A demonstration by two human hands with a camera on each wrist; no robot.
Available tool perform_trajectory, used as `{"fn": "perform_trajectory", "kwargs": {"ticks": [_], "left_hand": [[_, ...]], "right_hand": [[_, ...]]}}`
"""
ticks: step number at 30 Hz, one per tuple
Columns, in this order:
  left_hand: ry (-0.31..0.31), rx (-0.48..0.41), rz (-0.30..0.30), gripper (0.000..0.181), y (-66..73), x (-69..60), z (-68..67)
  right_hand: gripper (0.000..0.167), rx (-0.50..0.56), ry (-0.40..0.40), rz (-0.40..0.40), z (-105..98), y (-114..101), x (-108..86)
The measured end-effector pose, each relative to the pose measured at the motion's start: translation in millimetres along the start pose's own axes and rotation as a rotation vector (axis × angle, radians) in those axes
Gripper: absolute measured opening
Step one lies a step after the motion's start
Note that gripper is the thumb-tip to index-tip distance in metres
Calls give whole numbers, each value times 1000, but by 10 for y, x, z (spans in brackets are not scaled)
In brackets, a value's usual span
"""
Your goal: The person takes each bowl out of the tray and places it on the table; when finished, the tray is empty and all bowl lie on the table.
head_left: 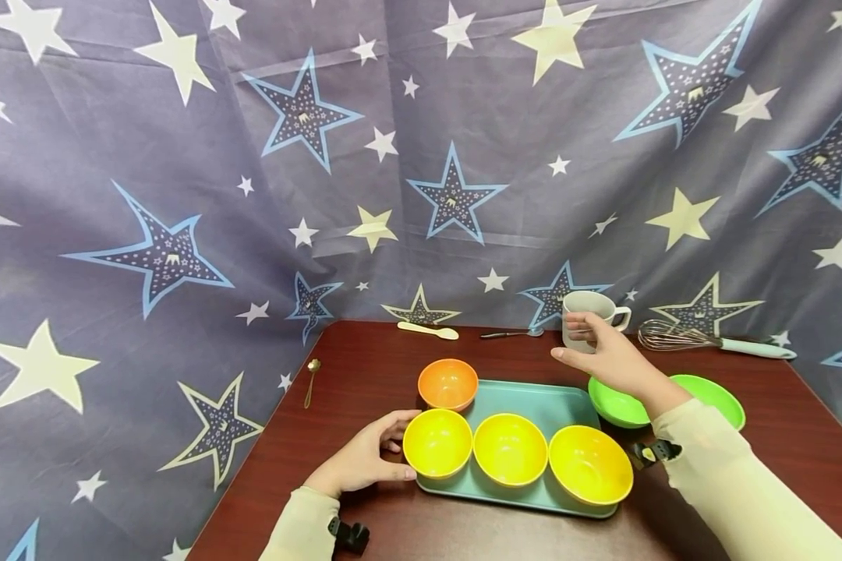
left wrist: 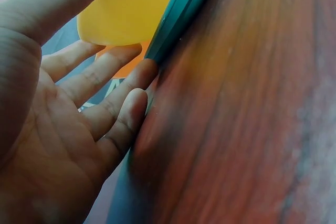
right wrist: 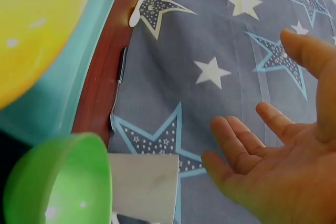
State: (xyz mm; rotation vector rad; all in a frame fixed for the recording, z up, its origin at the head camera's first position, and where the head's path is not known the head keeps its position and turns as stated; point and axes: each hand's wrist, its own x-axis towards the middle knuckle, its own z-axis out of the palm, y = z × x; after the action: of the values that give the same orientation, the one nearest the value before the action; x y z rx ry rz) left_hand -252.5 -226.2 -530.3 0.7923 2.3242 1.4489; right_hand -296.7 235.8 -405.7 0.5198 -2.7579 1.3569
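Observation:
Three yellow bowls (head_left: 438,443) stand in a row along the front of a teal tray (head_left: 519,396), with an orange bowl (head_left: 448,384) behind the leftmost. My left hand (head_left: 365,458) is at that bowl's left side, thumb and fingers spread around it; in the left wrist view the fingers (left wrist: 100,77) lie beside the yellow bowl (left wrist: 126,9) and tray edge, contact unclear. My right hand (head_left: 613,354) is raised, fingers apart and holding nothing, in front of a white mug (head_left: 589,302) and above a green bowl (head_left: 617,407). The right wrist view shows the palm (right wrist: 283,177) free.
A second green bowl (head_left: 712,399) stands at the right, partly behind my right sleeve. Along the back lie a whisk (head_left: 716,341), a cream spoon (head_left: 428,330) and a dark-handled utensil (head_left: 511,334). A small gold spoon (head_left: 312,382) is at the left. A star-patterned cloth hangs behind.

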Motion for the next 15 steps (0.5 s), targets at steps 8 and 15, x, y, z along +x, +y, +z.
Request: {"fn": "perform_trajectory", "kwargs": {"ticks": [8,15], "left_hand": [[1,1,-8,81,36,-11,2],[6,3,-14,81,39,-8,-1]], "right_hand": [[79,0,-64,-21,139,-37,214],[82,-11,-99,-40,245,-111,350]]}}
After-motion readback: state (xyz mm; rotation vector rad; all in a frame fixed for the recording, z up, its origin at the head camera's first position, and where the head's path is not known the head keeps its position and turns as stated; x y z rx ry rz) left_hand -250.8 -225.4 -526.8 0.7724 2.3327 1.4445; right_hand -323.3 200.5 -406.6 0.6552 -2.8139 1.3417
